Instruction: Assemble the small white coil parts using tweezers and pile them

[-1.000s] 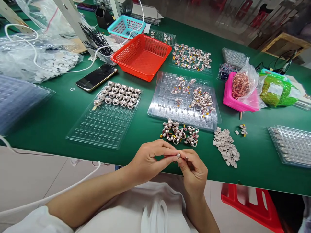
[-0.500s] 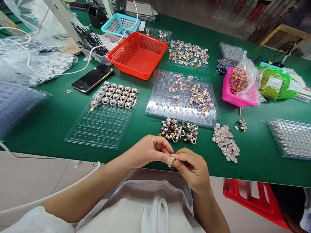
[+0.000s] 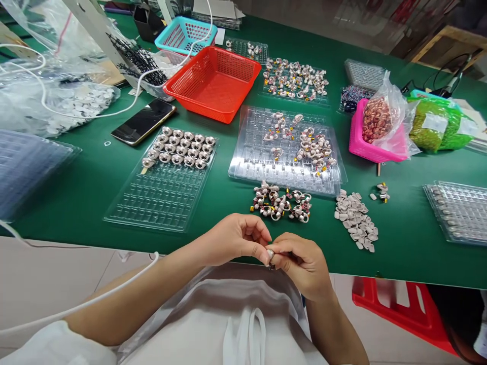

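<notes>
Near the table's front edge, my left hand [image 3: 247, 241] and my right hand [image 3: 300, 261] pinch one small, shiny earbud-like part [image 3: 271, 254] between thumbs and fingertips. Its dark underside shows below the fingers, which cover most of it. Just beyond the hands lies a pile of similar white-and-silver looped parts [image 3: 281, 203] with yellow tabs. To the right is a heap of small pale caps [image 3: 355, 219]. On the left, a clear tray [image 3: 152, 200] carries rows of silver rounded parts [image 3: 182, 147] in its far half.
Stacked clear trays [image 3: 247, 170] with loose looped parts stand beyond the pile. Further back are a red basket [image 3: 216, 94], a blue basket [image 3: 182, 35] and a phone [image 3: 143, 121]. A pink basket [image 3: 357, 139] holds a bag of copper-coloured pieces. A white cable [image 3: 95, 115] crosses the left side.
Both hands stay together on the same small part, with only a slight shift of the fingers. The whole view has tilted a little.
</notes>
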Available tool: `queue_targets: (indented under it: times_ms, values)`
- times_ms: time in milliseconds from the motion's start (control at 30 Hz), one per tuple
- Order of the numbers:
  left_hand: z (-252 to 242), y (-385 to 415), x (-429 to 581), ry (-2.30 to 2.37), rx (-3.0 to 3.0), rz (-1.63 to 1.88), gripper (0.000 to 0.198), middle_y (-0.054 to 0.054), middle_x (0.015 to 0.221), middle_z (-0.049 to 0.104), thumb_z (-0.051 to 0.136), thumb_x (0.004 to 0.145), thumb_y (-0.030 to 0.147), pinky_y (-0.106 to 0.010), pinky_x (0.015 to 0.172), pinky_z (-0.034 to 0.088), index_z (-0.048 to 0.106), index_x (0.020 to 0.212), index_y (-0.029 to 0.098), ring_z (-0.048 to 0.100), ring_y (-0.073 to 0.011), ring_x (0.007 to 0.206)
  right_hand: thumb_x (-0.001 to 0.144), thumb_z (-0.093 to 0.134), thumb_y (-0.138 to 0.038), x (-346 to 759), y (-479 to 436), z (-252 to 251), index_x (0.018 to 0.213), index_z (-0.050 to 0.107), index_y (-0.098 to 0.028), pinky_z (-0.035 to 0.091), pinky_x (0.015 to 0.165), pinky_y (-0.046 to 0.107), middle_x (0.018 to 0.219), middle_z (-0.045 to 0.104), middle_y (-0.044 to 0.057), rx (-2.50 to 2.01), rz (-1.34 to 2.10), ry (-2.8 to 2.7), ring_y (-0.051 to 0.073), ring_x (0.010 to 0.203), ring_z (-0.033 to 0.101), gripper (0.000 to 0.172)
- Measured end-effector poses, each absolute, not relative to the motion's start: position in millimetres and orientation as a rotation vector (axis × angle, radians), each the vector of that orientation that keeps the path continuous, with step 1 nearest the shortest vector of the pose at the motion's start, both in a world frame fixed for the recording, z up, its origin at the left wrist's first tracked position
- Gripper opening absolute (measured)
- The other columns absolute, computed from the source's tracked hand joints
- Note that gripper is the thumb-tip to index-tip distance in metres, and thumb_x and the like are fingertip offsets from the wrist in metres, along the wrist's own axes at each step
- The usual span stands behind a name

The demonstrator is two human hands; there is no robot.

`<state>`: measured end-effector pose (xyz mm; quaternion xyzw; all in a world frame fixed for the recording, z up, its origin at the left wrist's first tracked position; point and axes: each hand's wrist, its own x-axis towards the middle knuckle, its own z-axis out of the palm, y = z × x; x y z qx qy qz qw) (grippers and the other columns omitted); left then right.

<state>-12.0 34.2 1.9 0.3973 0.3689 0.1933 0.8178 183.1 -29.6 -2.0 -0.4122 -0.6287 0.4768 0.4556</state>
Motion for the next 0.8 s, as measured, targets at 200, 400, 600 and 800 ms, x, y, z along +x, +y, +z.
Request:
queue_targets:
  times_ms: [200, 400, 600, 800]
  values:
    - [3.7, 45.6, -15.1, 0.692, 0.872, 0.286, 0.027, -0.001, 0.074, 0.076, 0.089, 0.068, 0.029, -0.023, 0.064, 0.055, 0.073, 0.084, 0.014, 0.067, -0.0110, 0.063, 0.094, 0.064, -0.015, 189.4, -27.6, -0.2, 0.110, 0.075, -0.026, 0.054, 0.059, 0.024, 0.090, 0.073, 0.004, -1.082, 1.015, -1.677, 0.015, 0.072, 0.068, 0.022]
    - [1.8, 50.0, -18.8, 0.571, 0.847, 0.215, 0.026, -0.005, 0.083, 0.078, 0.083, 0.077, 0.031, -0.026, 0.071, 0.060, 0.077, 0.096, 0.014, 0.072, -0.0134, 0.069, 0.093, 0.055, -0.008, 196.5, -25.7, 4.2, 0.125, 0.066, -0.028, 0.058, 0.065, 0.026, 0.097, 0.072, 0.006, -1.001, 0.697, -1.929, 0.016, 0.080, 0.069, 0.039]
    - [4.6, 50.9, -20.0, 0.505, 0.776, 0.140, 0.025, -0.002, 0.082, 0.079, 0.086, 0.073, 0.024, -0.026, 0.072, 0.061, 0.077, 0.095, 0.016, 0.074, -0.0138, 0.066, 0.089, 0.061, -0.004, 200.2, -21.9, 9.7, 0.133, 0.061, -0.029, 0.057, 0.068, 0.034, 0.098, 0.076, 0.007, -0.829, 0.563, -2.066, 0.019, 0.079, 0.066, 0.050]
    - [14.3, 52.8, -16.5, 0.458, 0.787, 0.127, 0.024, -0.001, 0.074, 0.078, 0.090, 0.069, 0.023, -0.021, 0.070, 0.059, 0.075, 0.086, 0.014, 0.073, -0.0119, 0.066, 0.094, 0.058, -0.012, 194.5, -17.6, 19.2, 0.136, 0.059, -0.027, 0.057, 0.069, 0.035, 0.105, 0.077, 0.008, -0.738, 0.526, -2.098, 0.021, 0.083, 0.065, 0.045]
